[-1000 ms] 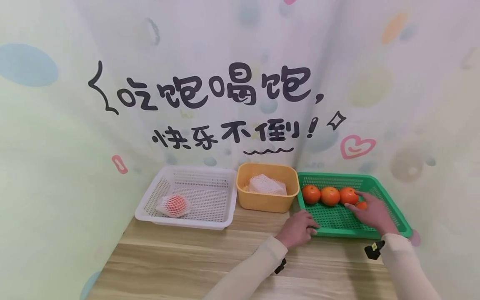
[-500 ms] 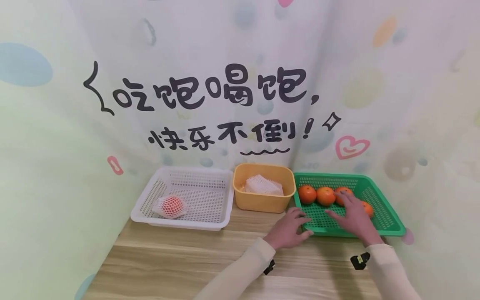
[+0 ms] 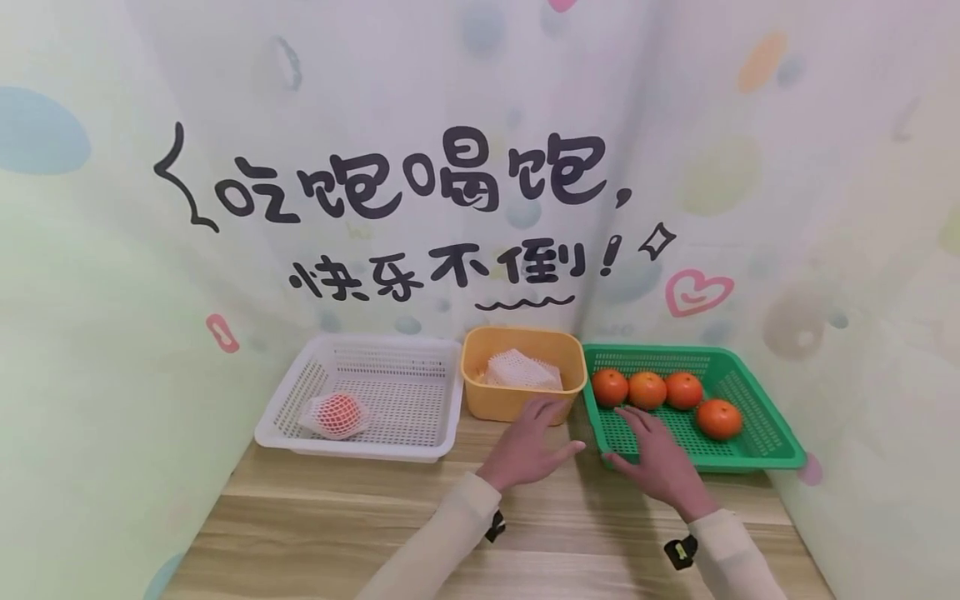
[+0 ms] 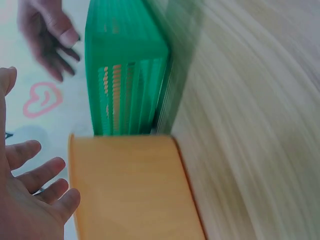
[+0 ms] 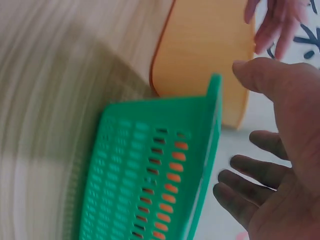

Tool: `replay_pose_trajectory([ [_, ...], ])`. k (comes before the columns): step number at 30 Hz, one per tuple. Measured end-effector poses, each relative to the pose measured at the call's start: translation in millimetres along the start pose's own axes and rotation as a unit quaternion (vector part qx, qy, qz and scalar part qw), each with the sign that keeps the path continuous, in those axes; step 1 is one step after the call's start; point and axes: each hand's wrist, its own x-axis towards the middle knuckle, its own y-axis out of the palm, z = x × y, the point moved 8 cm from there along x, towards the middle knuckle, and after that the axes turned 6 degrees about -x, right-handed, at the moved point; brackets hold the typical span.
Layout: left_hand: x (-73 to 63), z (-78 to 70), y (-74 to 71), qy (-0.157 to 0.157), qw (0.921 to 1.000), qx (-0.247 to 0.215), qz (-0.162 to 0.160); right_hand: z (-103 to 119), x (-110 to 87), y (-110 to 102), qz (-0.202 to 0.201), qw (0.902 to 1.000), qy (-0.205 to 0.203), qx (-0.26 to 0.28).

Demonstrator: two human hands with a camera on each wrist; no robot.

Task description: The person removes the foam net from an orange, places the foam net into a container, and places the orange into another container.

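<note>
My left hand (image 3: 523, 446) hovers in front of the yellow bin (image 3: 495, 402), fingers spread and nothing held. White foam fruit nets (image 3: 521, 369) lie in that bin. My right hand (image 3: 660, 462) is over the front left edge of the green basket (image 3: 757, 454), also holding nothing; its fingers are loosely extended, as the right wrist view confirms. Inside the green basket, three round orange fruits (image 3: 647, 390) line the back, and another orange fruit (image 3: 719, 419) sits apart towards the right. At the left, the white basket (image 3: 420, 454) holds one reddish fruit in a foam net (image 3: 337, 416).
The three containers stand side by side along the back of the wooden table (image 3: 360, 517). Right behind them hangs a pale printed curtain (image 3: 420, 83) with black lettering, and similar cloth closes off both sides.
Both hands have moved left. My right hand has come away from the fruits at the right of the green basket; my left hand has left that basket's edge. The fruit at the right is now uncovered.
</note>
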Motion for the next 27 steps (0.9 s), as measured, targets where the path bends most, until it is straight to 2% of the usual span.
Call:
replay_pose_trajectory([
  [5,-8.4,15.3,-28.5,-0.008,0.9995,-0.009,-0.030,13.4,-2.0,7.5,0.016,0.9997,-0.011,-0.015],
  [10,-14.6,32.9,-60.9,-0.034,0.9976,-0.027,-0.053,18.1,-2.7,11.2,0.033,0.9991,-0.019,-0.015],
  [16,-17.5,53.4,-96.1,-0.053,0.9939,-0.030,-0.092,14.5,-5.4,8.4,0.022,0.9990,-0.014,-0.036],
  [19,-20.9,70.3,-112.6,-0.085,0.9901,-0.040,-0.105,15.8,-5.1,6.8,0.020,0.9983,-0.017,-0.052],
  [23,-29.8,101.4,-136.7,-0.131,0.9839,-0.036,-0.117,20.0,-1.6,9.1,0.023,0.9970,-0.019,-0.071],
  [27,-42.8,135.0,-162.3,-0.174,0.9797,-0.013,-0.099,26.6,1.5,12.7,0.026,0.9971,-0.015,-0.070],
])
